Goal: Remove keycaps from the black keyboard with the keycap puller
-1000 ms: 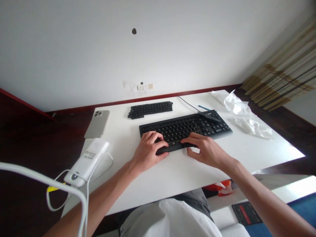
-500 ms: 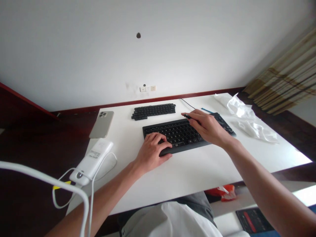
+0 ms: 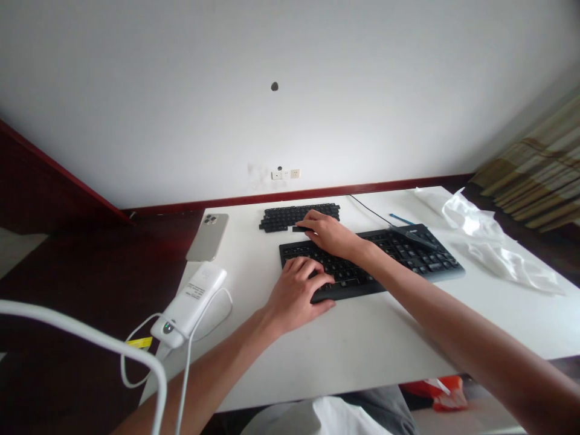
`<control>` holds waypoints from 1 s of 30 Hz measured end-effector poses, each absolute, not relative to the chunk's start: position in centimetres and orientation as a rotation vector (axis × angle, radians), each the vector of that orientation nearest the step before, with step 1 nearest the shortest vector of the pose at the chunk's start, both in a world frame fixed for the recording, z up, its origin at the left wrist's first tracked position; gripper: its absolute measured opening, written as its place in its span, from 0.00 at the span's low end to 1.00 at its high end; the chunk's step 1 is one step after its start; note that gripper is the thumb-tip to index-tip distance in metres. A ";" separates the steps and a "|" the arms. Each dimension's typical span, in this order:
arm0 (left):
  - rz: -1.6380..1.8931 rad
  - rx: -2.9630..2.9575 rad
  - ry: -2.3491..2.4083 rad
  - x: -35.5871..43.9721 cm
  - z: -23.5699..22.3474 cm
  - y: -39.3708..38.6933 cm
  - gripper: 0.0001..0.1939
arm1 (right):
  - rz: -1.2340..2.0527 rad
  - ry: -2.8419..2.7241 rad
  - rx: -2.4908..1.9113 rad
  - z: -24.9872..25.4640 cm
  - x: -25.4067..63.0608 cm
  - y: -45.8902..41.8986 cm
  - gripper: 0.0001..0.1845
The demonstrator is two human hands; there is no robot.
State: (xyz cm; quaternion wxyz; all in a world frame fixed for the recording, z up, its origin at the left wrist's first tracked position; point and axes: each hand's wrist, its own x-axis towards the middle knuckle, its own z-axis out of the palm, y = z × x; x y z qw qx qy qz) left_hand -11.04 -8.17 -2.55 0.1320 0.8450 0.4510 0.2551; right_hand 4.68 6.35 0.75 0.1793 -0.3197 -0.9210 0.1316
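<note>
The right hand is reaching across the black keyboard and pinching a long dark keycap between thumb and fingers, holding it just in front of the block of black keycaps. The left hand is gripping the keyboard at its near left corner — thumb lying along the near edge, fingers bending over the keys. The two hands are working apart, the right one farther out than the left. The keyboard is lying at a slant on the white table, and the block of keycaps is sitting beyond its left part, near the table's far edge. A dark tapered piece is resting on the keyboard's right part, a thin black cable running from it toward the far edge, and a blue stick is lying just behind. Crumpled white plastic wrapping is spreading over the right side of the table. At the left, a phone is lying with its cameras facing up — a white device is sitting nearer, with a thin white cord looping beside it.
</note>
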 end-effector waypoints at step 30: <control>0.767 2.436 1.320 -10.8 -2.8 -8.2 0.17 | 0.202 -2.674 -1.007 -0.5 2.8 8.5 0.09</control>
